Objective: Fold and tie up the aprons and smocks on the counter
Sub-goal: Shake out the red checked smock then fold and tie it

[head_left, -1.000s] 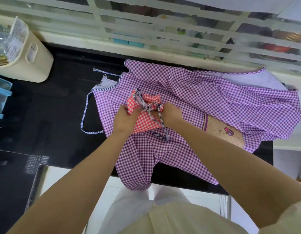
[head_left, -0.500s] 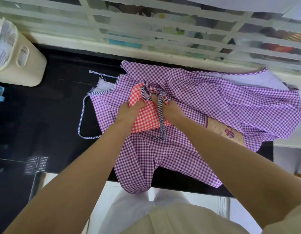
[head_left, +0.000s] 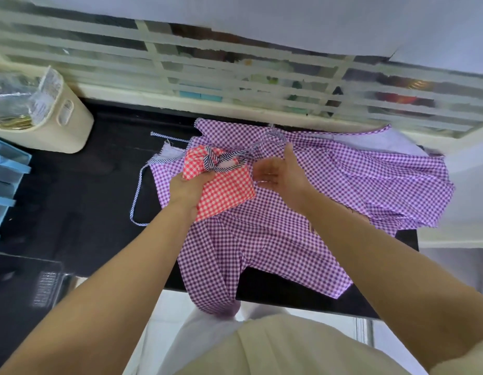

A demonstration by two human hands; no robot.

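Observation:
A folded red-and-white checked apron (head_left: 224, 189) lies on top of a spread purple checked smock (head_left: 329, 185) on the black counter (head_left: 94, 190). A striped tie (head_left: 216, 161) is wrapped and knotted around the red bundle's top. My left hand (head_left: 187, 189) grips the bundle's left edge just under the knot. My right hand (head_left: 278, 171) is to the right of the bundle with its fingers spread; one end of the striped tie runs up to its fingertips, blurred by motion. Part of the smock hangs over the counter's front edge.
A cream bin (head_left: 58, 123) holding plastic-wrapped items stands at the back left. Blue trays (head_left: 4, 180) line the left edge. A striped strap loop (head_left: 138, 196) lies on the counter left of the smock. A slatted window (head_left: 262, 77) runs along the back.
My right hand has left the knot and swung out to the right, drawing a tie end with it. My left hand stays on the red bundle, which has turned slightly.

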